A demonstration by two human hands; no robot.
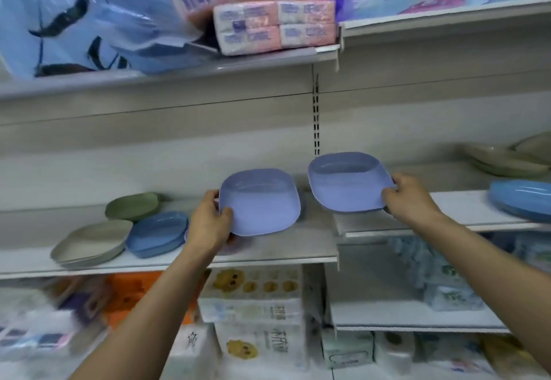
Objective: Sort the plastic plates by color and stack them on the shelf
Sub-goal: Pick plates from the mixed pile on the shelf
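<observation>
— Where are the purple plates?
— One in each hand. The left hand (210,218) grips the left purple plate (262,203) by its near-left edge, thumb on top and fingers curled under, and holds it tilted just over the middle shelf (283,248)
— And the other?
— The right hand (408,197) pinches the right purple plate (346,182) at its right rim. The plate is clear of the shelf, tilted toward the camera and a little higher than the first. The two plates are near each other but apart
— What lies on the shelf already?
— On the left, a green plate (132,205) sits at the back and a beige plate (92,242) at the front, with a blue stack (158,232) touching the beige one. Far right, on the raised shelf section, a second blue stack (521,199) sits at the front with pale plates (507,162) behind it
— Above and below?
— Tissue packs (274,26) on the upper shelf, and printed boxes (256,296) below, too blurred to read
</observation>
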